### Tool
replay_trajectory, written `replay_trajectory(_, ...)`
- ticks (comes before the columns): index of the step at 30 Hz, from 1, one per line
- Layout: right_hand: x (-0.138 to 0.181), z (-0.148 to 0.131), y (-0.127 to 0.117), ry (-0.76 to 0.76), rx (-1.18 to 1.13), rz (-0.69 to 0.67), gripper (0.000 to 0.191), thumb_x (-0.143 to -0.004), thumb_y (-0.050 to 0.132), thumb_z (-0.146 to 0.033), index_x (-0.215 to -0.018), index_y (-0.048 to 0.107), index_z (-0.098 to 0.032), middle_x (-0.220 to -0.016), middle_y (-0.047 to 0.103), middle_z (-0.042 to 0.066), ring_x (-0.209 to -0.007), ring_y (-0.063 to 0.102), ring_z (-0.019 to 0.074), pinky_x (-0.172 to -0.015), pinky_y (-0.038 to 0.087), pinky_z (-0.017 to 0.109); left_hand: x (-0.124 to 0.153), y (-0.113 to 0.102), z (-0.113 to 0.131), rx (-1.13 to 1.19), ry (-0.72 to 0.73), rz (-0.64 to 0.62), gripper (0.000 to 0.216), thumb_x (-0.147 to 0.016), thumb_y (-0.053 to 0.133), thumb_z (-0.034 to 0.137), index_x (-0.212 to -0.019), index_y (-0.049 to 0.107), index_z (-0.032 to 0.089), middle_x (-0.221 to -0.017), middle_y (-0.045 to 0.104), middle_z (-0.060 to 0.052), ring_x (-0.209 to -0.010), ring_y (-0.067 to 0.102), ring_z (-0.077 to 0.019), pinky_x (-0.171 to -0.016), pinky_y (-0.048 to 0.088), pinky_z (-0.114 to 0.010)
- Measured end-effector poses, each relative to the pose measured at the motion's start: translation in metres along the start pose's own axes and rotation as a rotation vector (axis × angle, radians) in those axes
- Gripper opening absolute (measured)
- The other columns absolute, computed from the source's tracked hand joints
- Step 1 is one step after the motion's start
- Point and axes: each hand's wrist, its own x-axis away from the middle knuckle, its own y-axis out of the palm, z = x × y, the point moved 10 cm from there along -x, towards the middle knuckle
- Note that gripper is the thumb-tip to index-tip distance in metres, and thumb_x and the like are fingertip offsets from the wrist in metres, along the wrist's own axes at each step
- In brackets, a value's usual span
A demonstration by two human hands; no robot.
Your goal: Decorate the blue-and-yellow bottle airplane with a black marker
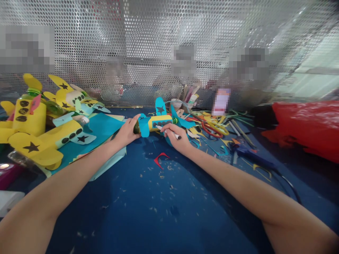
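Observation:
A toy airplane made from a bottle [150, 123] lies sideways on the blue table. Yellow paper wraps its body, with blue paper wings, a black star on the raised wing and a row of dark round windows on a blue strip. My left hand [128, 129] grips its left end, fingers behind and thumb in front. In my right hand [174, 135] is a white marker pen [177, 135] with a dark end, held in a writing grip. The pen's tip is at the row of windows; whether it touches the paper I cannot tell.
Several yellow bottle airplanes [29, 116] and blue paper sheets [103, 125] are on the left. Paper scraps [209, 123], a phone [221, 101] and a blue glue gun [251, 155] with its cord are right. A red plastic bag [309, 123] lies far right, perforated metal [148, 46] behind.

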Motion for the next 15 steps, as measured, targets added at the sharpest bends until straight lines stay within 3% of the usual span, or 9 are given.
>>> replay_trajectory(11, 0.0, 0.008, -0.002, 0.048, -0.045, 0.022, 0.022, -0.091, 0.043, -0.021, -0.082, 0.063, -0.022, -0.068, 0.059, 0.0, -0.067, 0.056, 0.0163, -0.068, 0.044, 0.031, 0.001, -0.013, 0.011, 0.055, 0.071, 0.073, 0.105, -0.07, 0.079, 0.031, -0.157, 0.02, 0.023, -0.144, 0.052, -0.016, -0.129, 0.052, -0.0361, -0.108, 0.042, -0.053)
replay_trajectory(15, -0.001, 0.009, -0.001, 0.057, -0.101, 0.013, 0.022, -0.091, 0.042, -0.021, -0.083, 0.062, -0.022, -0.069, 0.058, 0.0, -0.067, 0.056, 0.0155, -0.068, 0.044, 0.03, 0.002, -0.021, 0.013, 0.035, 0.104, 0.16, 0.095, -0.071, 0.069, 0.022, -0.155, 0.024, 0.021, -0.147, 0.047, -0.016, -0.136, 0.044, -0.0347, -0.114, 0.036, -0.056)
